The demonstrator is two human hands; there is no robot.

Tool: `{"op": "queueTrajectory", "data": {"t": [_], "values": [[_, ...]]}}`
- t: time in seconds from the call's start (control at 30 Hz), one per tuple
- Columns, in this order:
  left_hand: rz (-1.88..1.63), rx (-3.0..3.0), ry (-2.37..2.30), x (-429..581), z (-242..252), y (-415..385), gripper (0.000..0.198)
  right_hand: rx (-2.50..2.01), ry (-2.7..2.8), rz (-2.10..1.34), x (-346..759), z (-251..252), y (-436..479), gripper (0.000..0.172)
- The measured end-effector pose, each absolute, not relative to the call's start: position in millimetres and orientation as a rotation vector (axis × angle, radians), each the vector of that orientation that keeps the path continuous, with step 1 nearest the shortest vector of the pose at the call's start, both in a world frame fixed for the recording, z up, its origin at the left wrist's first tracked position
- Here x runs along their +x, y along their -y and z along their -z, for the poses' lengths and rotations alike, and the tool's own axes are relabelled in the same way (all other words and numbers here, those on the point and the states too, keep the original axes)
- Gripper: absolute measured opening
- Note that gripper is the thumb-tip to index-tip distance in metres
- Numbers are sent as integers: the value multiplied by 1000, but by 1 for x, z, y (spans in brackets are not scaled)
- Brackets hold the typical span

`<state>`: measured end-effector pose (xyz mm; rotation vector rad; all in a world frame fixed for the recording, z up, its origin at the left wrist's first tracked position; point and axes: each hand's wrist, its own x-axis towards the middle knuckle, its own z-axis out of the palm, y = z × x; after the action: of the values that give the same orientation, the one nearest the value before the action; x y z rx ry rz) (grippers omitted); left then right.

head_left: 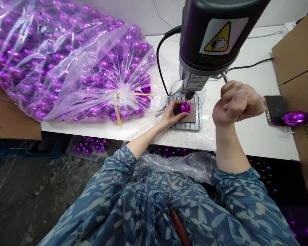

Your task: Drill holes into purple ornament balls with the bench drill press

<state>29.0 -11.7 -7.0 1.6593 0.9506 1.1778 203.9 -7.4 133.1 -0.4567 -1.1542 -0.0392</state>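
Now the left hand holds a purple ball under the drill, and the drill tip touches it. The right hand grips the drill handle in a fist.

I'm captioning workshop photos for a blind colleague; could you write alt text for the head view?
A person's left hand holds a shiny purple bauble under the bit of a bench drill while the right hand grips its lever. A clear plastic bag of purple baubles lies beside them on a white table.
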Motion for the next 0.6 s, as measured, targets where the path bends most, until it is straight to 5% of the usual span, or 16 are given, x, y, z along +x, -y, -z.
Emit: {"op": "queueTrajectory", "data": {"t": [0.47, 0.6], "values": [[-1295, 1865, -1081, 26, -13, 37, 53, -733, 1165, -437, 197, -258, -13, 73], [-902, 2263, -811, -3, -35, 97, 43, -711, 1151, -411, 201, -247, -26, 69]]}}
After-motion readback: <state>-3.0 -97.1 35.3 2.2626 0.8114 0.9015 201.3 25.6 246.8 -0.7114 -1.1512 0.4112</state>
